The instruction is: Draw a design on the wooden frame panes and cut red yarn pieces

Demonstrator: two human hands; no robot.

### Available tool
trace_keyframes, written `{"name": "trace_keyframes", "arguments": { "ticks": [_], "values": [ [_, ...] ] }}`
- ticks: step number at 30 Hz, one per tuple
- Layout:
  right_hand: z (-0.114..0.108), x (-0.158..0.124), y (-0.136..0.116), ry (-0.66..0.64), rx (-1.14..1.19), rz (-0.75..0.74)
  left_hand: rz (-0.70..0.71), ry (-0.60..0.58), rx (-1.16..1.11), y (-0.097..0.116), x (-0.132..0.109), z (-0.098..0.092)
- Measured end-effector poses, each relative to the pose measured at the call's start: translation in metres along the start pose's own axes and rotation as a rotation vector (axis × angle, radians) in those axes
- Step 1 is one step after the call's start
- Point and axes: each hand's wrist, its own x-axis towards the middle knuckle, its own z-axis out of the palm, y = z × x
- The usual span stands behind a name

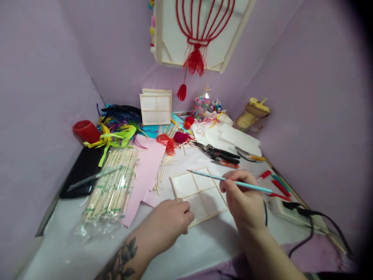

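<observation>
A flat square frame of thin wooden sticks (199, 191), crossed into panes over white paper, lies on the white-covered table. My left hand (171, 217) is at its near left corner, fingers curled down over the edge; the fingertips are partly hidden. Above the frame's right side, my right hand (244, 198) grips a slim light-blue pencil (247, 184). Its pointed tip reaches left over the far part of the frame and appears apart from it. Loose short sticks (159, 179) lie just left of the frame.
Left are a plastic bag of wooden sticks (112, 182), pink paper (148, 159) and a black tablet-like slab (81, 171). Behind lie black-handled pliers (221, 153), red yarn (167, 144) and upright stick panels (156, 107). A power strip (294, 212) with cables sits right.
</observation>
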Motion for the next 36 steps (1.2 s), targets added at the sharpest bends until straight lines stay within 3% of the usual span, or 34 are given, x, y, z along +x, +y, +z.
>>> {"name": "trace_keyframes", "arguments": {
  "ticks": [3,8,13,16,19,22,27,36],
  "values": [
    [0.009,-0.003,0.015,0.052,0.103,-0.010,0.018,0.042,0.017,0.001,0.003,0.010],
    [0.003,0.005,0.017,0.184,0.164,0.025,0.053,0.091,0.040,0.005,0.009,0.017],
    [-0.001,-0.005,0.016,0.029,0.136,0.232,0.036,0.146,-0.008,0.004,0.009,0.018],
    [-0.001,-0.018,0.015,-0.057,-0.131,0.264,-0.077,0.206,0.008,0.005,0.006,0.013],
    [0.000,-0.028,0.015,-0.151,-0.460,0.172,-0.172,0.250,0.071,0.008,0.003,0.007],
    [0.002,-0.031,0.018,-0.206,-0.613,0.028,-0.194,0.248,0.128,0.010,0.003,0.006],
    [0.006,-0.030,0.025,-0.282,-0.603,-0.054,-0.202,0.221,0.162,0.011,0.006,0.008],
    [0.008,-0.032,0.031,-0.258,-0.627,0.009,-0.207,0.129,0.140,0.009,0.009,0.009]
  ]
}}
